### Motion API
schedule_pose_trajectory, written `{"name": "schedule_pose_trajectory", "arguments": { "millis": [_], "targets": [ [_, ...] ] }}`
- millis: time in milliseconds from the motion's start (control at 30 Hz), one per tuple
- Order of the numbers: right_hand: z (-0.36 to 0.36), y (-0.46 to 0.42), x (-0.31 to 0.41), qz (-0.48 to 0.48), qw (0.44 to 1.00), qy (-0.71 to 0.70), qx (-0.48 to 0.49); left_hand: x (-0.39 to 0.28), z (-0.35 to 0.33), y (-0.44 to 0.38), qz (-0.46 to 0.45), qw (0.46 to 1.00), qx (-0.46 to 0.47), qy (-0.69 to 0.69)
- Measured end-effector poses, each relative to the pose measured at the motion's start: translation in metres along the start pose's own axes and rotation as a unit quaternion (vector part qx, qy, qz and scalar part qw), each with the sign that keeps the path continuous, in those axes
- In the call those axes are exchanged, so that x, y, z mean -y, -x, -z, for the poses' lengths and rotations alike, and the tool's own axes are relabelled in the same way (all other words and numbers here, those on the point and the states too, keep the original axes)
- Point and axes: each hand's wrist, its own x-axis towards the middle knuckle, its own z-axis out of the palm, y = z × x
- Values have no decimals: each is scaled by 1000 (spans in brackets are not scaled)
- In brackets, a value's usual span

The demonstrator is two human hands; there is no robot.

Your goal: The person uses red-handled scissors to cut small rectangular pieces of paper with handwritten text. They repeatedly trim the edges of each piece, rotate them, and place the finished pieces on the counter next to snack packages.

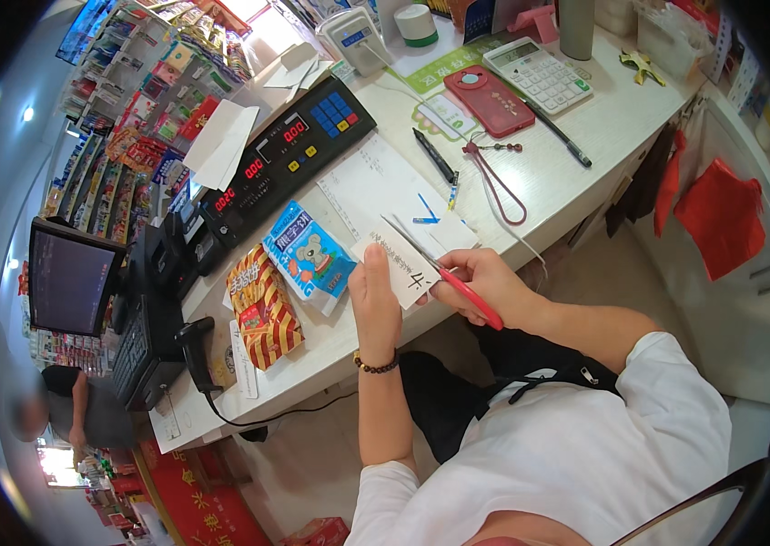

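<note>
Between thumb and fingers, my left hand (377, 300) grips a white paper card (395, 267) that bears handwriting. My right hand (484, 283) is around the red handles of a pair of scissors (470, 299), whose blades lie along the card's right edge and point away from me. The frame does not settle whether the blades bite into the paper. Beyond the card lies a sheet of white paper (385, 184) with faint writing. Left of my left hand are a blue snack bag (310, 256) with a koala picture and a red-and-gold striped snack bag (264, 307).
A scale's display panel (289, 140) runs along the counter's far side. A barcode scanner (195, 348) with a trailing cable stands at left, near a monitor (74, 276). A red phone (489, 101), pens (434, 153) and a calculator (538, 74) lie farther off. A person (78, 403) stands at far left.
</note>
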Motion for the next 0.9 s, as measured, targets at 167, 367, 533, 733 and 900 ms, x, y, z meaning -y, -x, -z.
{"name": "schedule_pose_trajectory", "arguments": {
  "millis": [167,367,533,733,900],
  "targets": [
    [2,-3,0,-21,998,-45,-28,4,1,-2,-1,999,-16,48],
    [3,1,-2,39,992,-109,-52,10,4,11,-95,991,-86,46],
    [-6,10,-8,80,994,-62,-30,5,-3,27,-120,986,-108,47],
    [-6,19,-20,88,994,-57,41,4,11,39,-131,981,-141,36],
    [-10,30,-19,50,997,-15,64,13,21,47,-116,978,-174,5]
  ]
}}
